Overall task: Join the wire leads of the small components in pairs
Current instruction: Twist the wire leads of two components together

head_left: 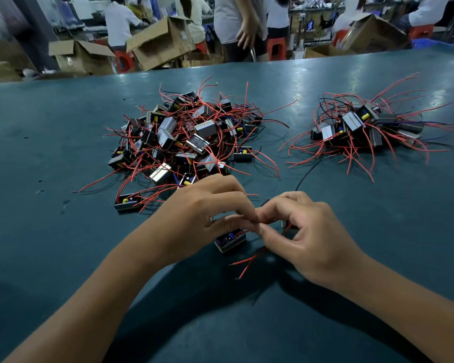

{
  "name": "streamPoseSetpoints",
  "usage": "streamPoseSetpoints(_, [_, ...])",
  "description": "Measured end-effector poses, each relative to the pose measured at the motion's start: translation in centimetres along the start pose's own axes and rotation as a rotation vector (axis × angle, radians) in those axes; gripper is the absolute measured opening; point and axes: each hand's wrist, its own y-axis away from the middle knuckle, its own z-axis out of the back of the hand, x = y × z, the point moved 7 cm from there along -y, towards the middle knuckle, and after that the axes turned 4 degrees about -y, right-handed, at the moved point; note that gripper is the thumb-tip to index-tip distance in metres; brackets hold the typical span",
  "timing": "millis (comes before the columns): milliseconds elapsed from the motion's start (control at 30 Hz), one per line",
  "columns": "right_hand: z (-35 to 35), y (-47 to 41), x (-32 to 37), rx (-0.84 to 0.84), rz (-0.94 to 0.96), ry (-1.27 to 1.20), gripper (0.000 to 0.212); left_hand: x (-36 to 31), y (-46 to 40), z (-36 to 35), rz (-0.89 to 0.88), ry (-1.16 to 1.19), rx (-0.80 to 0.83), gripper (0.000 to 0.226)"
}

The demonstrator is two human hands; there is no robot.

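My left hand [202, 213] and my right hand [307, 237] meet fingertip to fingertip low over the green table [50, 153]. Between them they pinch thin red wire leads at about the same spot. Under the left fingers lies a small black component [230, 241]. A second component is mostly hidden behind my right fingers. Two loose red wire ends [247, 263] stick out toward me below the hands. A black lead [306, 174] runs away from the hands toward the far right.
A big heap of black components with red leads [184, 137] lies just beyond my left hand. A smaller heap [364, 127] sits at the far right. Past the table's far edge are open cardboard boxes [160, 43], red stools and several people.
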Motion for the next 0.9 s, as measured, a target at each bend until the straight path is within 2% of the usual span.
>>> streamPoseSetpoints(167, [0.0,-0.1,0.1,0.000,0.018,0.066,0.005,0.2,-0.1,-0.9,0.071,0.060,0.093,0.012])
streamPoseSetpoints(400, [0.1,-0.1,0.1,-0.002,0.028,0.087,0.003,0.5,0.3,-1.3,0.214,0.275,0.208,0.012])
streamPoseSetpoints(700, [0.1,-0.2,0.0,-0.020,0.046,0.118,0.006,0.0,0.0,-1.0,0.158,0.166,0.176,0.014])
streamPoseSetpoints(900, [0.2,-0.1,0.1,-0.051,0.037,0.142,0.003,0.1,-0.1,-1.5,0.258,0.214,0.161,0.013])
